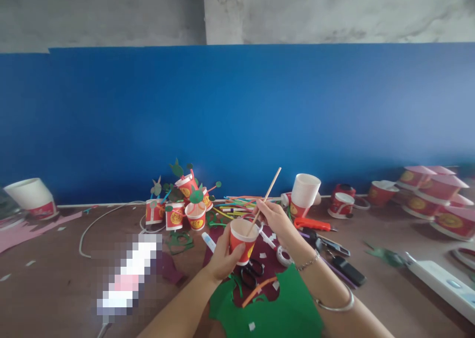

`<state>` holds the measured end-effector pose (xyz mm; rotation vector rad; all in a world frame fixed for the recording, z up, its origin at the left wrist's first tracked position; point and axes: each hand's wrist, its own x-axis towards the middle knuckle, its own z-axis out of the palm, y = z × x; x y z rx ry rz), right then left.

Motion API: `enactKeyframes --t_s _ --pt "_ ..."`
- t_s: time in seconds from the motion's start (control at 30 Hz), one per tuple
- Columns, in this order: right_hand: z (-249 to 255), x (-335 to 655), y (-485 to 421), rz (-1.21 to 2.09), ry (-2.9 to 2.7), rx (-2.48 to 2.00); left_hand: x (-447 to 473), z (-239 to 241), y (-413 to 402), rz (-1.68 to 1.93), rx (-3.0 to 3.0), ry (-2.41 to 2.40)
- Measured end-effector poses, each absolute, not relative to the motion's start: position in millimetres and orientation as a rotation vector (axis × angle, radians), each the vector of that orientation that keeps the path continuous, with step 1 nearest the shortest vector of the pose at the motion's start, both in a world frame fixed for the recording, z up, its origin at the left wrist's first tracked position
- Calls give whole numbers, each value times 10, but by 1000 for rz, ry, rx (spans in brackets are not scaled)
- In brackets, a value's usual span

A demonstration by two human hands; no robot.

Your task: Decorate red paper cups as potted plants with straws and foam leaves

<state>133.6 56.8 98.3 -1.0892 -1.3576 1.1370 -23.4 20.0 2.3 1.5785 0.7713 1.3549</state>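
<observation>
we see left hand (pixel 221 260) wrapped round paper cup (pixel 247 244), near scissors (pixel 249 273); right hand (pixel 276 219) pinching wooden stick (pixel 273 183), lower end inside cup. we judge risks: hard stick push could pierce cup bottom; tight squeeze could buckle wall; slack grip could drop it.

The left hand (pixel 221 260) grips a red paper cup (pixel 237 238); the right hand (pixel 276 220) holds a wooden stick (pixel 273 181), its lower end inside that cup; nearer the person than the cup lie black-handled scissors (pixel 249 274) and a green sheet (pixel 291 309); right of the cup are a tape roll (pixel 280 255) and an orange cutter (pixel 312 223); left of it stand leaf-decorated cups (pixel 174 218); behind it rises a blue partition (pixel 237 115).
</observation>
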Motion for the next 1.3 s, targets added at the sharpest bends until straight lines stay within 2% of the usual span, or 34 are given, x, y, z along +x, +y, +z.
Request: enactKeyframes --t_s 0.73,1.3 --pt "877 1306 563 1259 -1360 -1139 -201 104 182 1291 1745 768" --pt "852 1311 552 1267 -1503 -1201 -234 107 144 1216 1903 1013"
